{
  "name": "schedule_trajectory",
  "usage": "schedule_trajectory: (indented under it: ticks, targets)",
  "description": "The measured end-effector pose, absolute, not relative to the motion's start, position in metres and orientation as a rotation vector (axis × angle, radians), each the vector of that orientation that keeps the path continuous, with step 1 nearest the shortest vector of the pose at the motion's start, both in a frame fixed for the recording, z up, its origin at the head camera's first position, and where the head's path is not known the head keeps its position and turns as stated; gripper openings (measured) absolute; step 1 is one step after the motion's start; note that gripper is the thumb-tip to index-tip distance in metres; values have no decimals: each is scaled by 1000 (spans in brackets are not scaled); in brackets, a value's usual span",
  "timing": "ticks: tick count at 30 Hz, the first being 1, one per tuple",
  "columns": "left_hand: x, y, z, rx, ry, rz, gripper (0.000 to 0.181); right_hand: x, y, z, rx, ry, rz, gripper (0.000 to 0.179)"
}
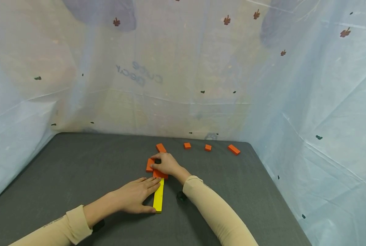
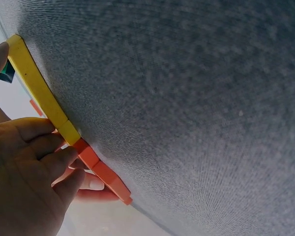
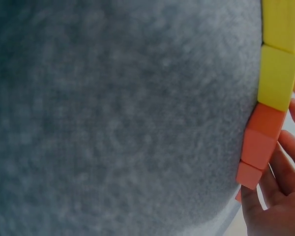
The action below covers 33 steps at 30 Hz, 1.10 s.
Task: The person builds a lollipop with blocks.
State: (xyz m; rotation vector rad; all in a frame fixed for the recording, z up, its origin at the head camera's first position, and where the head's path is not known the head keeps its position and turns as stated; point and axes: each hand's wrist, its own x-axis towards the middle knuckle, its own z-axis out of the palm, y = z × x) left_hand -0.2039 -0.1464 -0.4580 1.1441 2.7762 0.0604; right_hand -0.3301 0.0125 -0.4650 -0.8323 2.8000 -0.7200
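A long yellow block (image 1: 158, 201) and a shorter yellow block (image 3: 277, 77) lie end to end on the dark table. Their far end meets an orange block (image 1: 160, 174), and another orange block (image 1: 149, 166) stands just left of it. My left hand (image 1: 134, 196) lies spread over the yellow row, thumb at the near end, straight fingertips around the far end. With thumb and index finger, my right hand (image 1: 168, 164) pinches the left orange block. Its other fingers are partly hidden.
A tilted orange block (image 1: 160, 147) lies just beyond my right hand. Farther right along the back edge are two small orange blocks (image 1: 187, 146) and a longer orange block (image 1: 234, 149). Pale, leaf-patterned sheeting (image 1: 183, 112) hangs behind the grey-black tabletop (image 1: 78, 164).
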Motion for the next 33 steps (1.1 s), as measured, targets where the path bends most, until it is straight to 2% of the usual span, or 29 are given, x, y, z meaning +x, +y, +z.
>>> schedule_trajectory:
  ticks: [22, 33]
  targets:
    - [-206, -148, -460, 1133, 2781, 72, 97, -333, 17, -464, -859, 2764, -815, 46]
    - [-204, -147, -459, 1159, 2802, 96, 95, -353, 38, -454, -927, 2819, -933, 45]
